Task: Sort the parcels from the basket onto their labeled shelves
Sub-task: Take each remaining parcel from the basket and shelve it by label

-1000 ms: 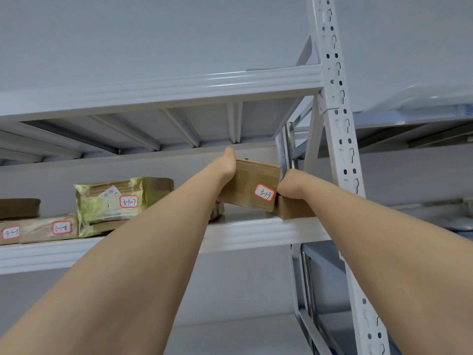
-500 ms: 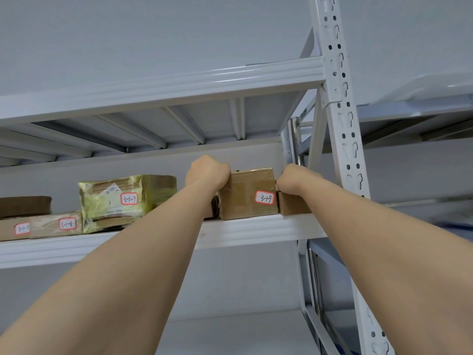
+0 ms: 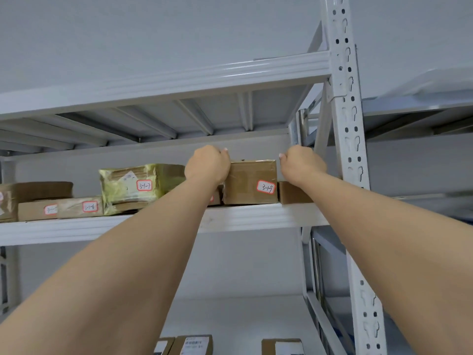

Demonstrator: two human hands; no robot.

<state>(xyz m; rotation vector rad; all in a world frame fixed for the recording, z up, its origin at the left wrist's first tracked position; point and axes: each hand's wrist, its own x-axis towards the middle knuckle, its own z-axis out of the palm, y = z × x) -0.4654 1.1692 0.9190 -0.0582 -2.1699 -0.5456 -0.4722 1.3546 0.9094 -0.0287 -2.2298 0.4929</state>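
Note:
A brown cardboard parcel (image 3: 245, 183) with a red-edged label reading 3-1-9 stands flat on the upper shelf (image 3: 256, 217), near its right end. My left hand (image 3: 207, 165) lies with curled fingers against the parcel's upper left edge. My right hand (image 3: 302, 163) is curled beside the upper right corner, with a thin gap to the box. Both forearms reach up from below. The basket is out of view.
Left on the same shelf are a green-wrapped parcel (image 3: 135, 185) labeled 3-1-7 and flat brown boxes (image 3: 61, 210). A low brown box (image 3: 291, 193) sits behind my right wrist. A perforated upright (image 3: 345, 149) bounds the right side. More boxes (image 3: 194, 345) lie on the shelf below.
The parcel went from tilted and lifted in both hands to resting flat on the shelf. Both hands have since risen slightly, and the right one has come off the box's side.

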